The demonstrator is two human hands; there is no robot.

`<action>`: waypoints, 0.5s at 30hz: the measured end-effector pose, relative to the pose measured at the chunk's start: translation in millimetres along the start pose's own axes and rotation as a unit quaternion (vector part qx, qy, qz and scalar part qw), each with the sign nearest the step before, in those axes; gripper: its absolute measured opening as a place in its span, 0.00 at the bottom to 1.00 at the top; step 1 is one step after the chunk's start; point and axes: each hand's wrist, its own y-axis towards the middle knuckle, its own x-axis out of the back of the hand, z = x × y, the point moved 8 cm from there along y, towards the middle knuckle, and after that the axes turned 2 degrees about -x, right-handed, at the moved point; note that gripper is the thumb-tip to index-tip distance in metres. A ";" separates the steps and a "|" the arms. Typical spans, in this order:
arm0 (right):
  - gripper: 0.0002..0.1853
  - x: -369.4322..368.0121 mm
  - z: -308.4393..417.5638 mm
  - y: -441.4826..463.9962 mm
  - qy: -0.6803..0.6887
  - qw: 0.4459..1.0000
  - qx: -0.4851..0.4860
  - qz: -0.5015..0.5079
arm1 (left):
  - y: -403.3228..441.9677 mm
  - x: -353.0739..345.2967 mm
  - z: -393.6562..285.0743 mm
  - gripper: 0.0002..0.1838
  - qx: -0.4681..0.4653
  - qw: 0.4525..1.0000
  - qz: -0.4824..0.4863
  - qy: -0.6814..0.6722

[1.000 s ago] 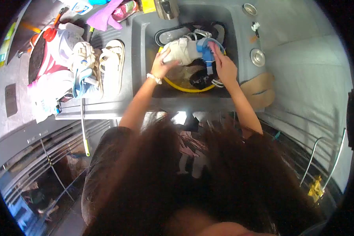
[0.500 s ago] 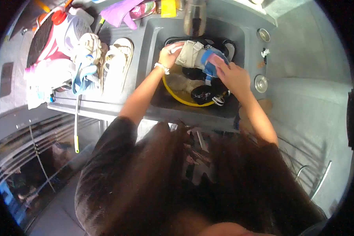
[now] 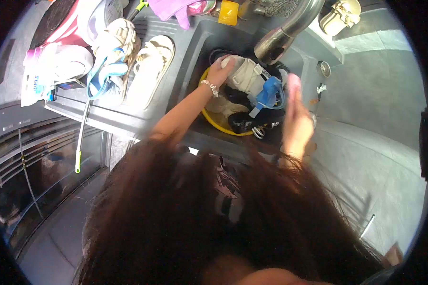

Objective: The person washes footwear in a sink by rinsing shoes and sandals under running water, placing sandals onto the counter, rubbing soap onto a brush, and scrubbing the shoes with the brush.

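Note:
A light sandal with blue straps is held over the sink by my left hand, whose fingers wrap its left end. Apart from the sandal, to its right, my right hand grips a small pink thing, perhaps a sponge or brush. Beneath the sandal is a yellow-rimmed basin with water, and in it lie a beige item and a black item with white parts.
The faucet reaches over the sink's back right. Left of the sink lie a light sandal, another with blue straps and bottles. A purple glove lies behind. One more light shoe is at back right.
My right hand has moved right, away from the blue straps, with the pink thing still in it. The left hand still holds the sandal. The whole view has shifted and turned.

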 end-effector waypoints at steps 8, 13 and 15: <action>0.30 -137.8 77.3 14.9 0.119 0.985 0.095 0.082 | -24.9 -26.7 -8.9 0.29 0.078 0.983 0.134 -0.098; 0.32 -131.7 57.4 7.4 0.123 0.988 0.074 0.057 | -34.9 -30.7 -4.8 0.36 -0.011 0.982 0.186 0.039; 0.32 -129.8 61.1 -6.6 0.160 0.982 0.089 0.050 | -32.5 -27.0 -6.3 0.41 -0.033 0.984 0.136 0.113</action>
